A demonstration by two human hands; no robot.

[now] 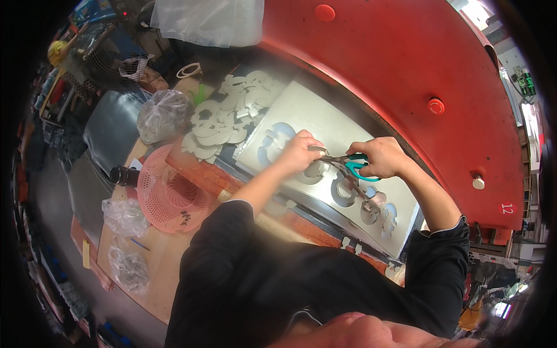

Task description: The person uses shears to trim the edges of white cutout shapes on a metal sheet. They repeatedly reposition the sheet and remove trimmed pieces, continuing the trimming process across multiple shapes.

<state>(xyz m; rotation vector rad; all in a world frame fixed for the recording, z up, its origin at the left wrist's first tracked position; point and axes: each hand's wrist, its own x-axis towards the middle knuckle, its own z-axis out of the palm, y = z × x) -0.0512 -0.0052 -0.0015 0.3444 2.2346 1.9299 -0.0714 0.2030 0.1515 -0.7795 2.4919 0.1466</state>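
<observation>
Over a pale flat plate with rounded cut-outs, my two hands meet near its middle. My right hand grips scissors by their teal handles, the blades pointing left toward my left hand. The fingers of my left hand are pinched on a small curved grey piece at the blade tips; its full shape is hidden by the fingers. Below the scissors, several shiny curved shapes show in the plate's cut-outs. Left of the plate lies a heap of flat grey cut pieces.
A large red machine with a red push button curves along the far side. At left on the wooden table stand a pink perforated basket, a clear bag of parts and a black cylinder.
</observation>
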